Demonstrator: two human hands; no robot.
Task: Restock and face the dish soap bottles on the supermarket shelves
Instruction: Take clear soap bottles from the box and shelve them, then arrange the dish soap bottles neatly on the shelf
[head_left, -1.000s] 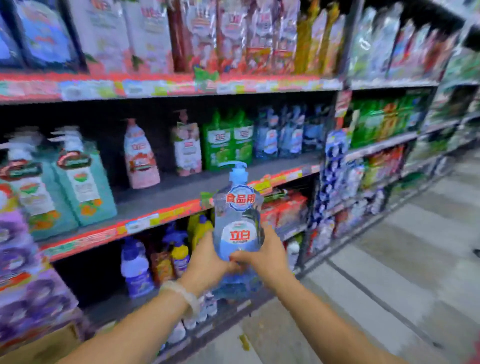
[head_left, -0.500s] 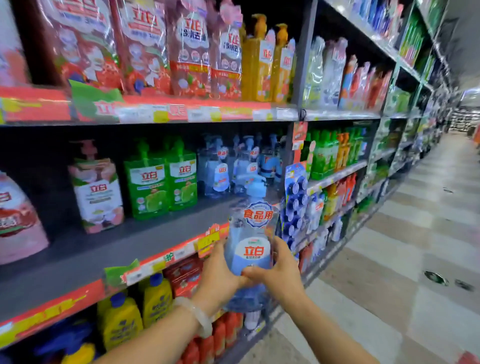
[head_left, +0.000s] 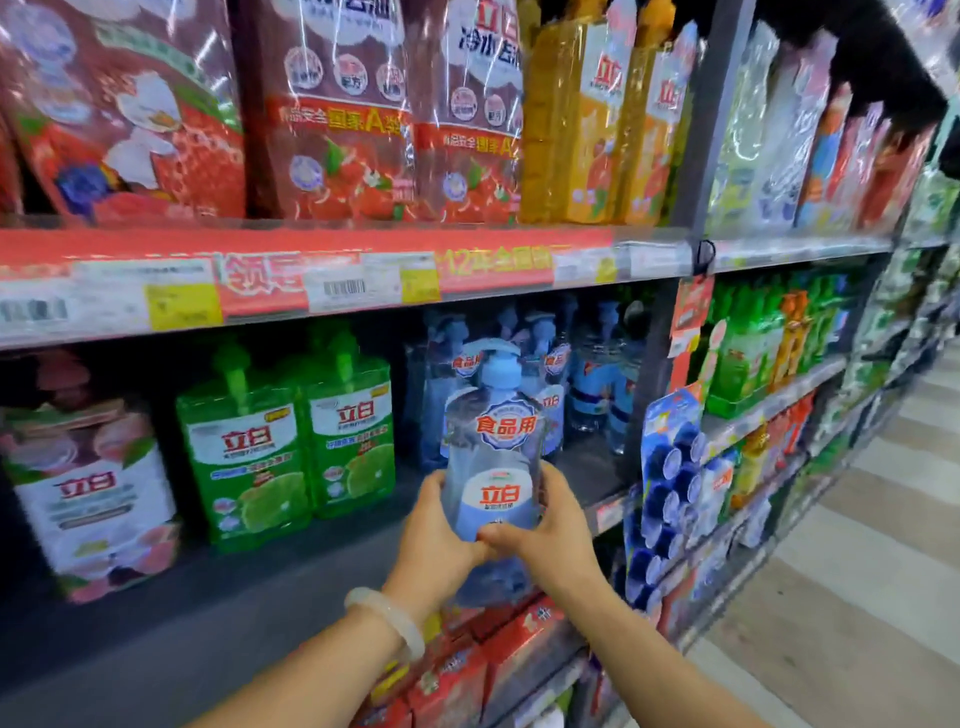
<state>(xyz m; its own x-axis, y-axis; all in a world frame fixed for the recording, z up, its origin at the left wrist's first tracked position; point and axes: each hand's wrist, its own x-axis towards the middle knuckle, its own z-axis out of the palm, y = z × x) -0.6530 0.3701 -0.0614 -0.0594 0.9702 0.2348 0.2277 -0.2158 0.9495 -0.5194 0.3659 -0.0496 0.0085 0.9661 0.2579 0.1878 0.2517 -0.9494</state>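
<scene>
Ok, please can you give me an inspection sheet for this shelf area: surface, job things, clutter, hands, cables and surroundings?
Surface: middle shelf, dark and bare at its front, with a red price strip at the edge of the shelf above.
Job's things: clear blue pump bottle, upright, label toward the camera, held in front of matching blue bottles at the back of the shelf.
Clutter: green bottles and a pink-and-white bottle stand to the left.
Hands: left hand and right hand both grip the bottle's lower part; a pale bracelet on the left wrist.
Cables: nothing seen.
Surroundings: hanging blue blister packs, aisle floor to the right.
</scene>
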